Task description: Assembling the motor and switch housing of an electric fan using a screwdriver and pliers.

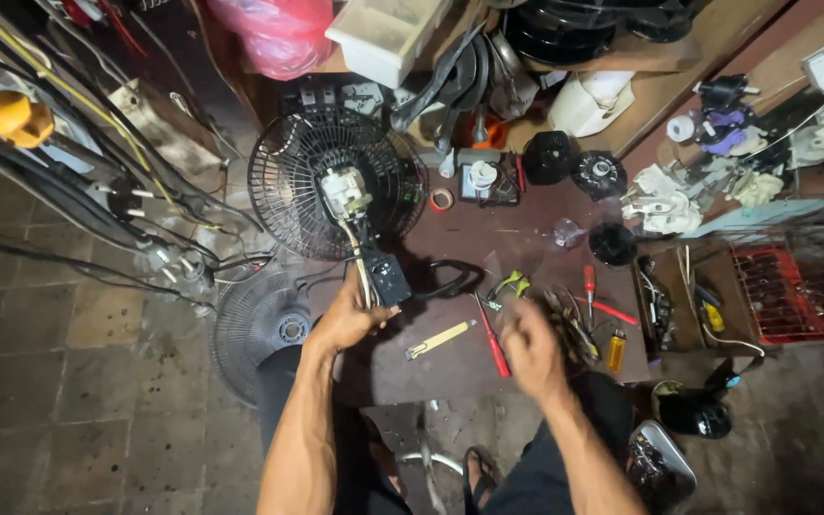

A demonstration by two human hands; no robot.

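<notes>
Two bare hands are seen over a cluttered brown workbench [526, 238]. The left hand [350, 319] is closed around the neck of a small black fan [336, 181], beside its black switch box [388, 278], so that the fan is steadied upright at the bench's left edge with its motor housing [345, 191] exposed inside the rear wire guard. The right hand [529, 345] is blurred; its fingers appear loosely curled, and whether anything is pinched cannot be told. A red-handled screwdriver [495, 345] is laid just beside it, within easy reach, with a yellow-handled blade [439, 339] near the fan's base. A detached front grille [261, 329] is propped low against the bench, out of the way.
</notes>
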